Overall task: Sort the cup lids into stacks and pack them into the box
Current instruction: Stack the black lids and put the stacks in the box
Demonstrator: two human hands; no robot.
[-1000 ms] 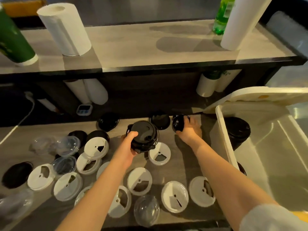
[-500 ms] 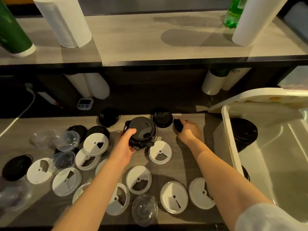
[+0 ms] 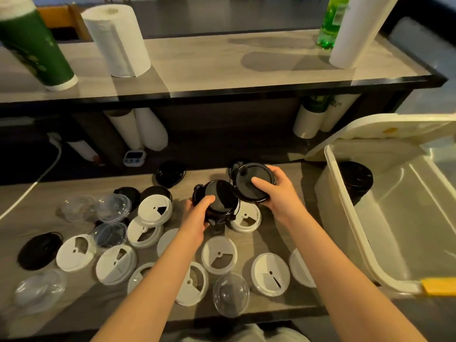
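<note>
My left hand grips a small stack of black lids above the wooden counter. Right beside it, my right hand holds a single black lid, tilted and touching the stack's right edge. Several white lids, clear dome lids and more black lids lie scattered on the counter. The translucent white box stands at the right with a stack of black lids in its far left corner.
A raised shelf behind carries a paper towel roll, a green cup stack, a green bottle and a white cup stack. A small timer and white cable sit below. The box lid leans behind the box.
My right hand lifted a black lid off the back of the counter and brought it left against the stack in my left hand. The camera tilted down slightly.
</note>
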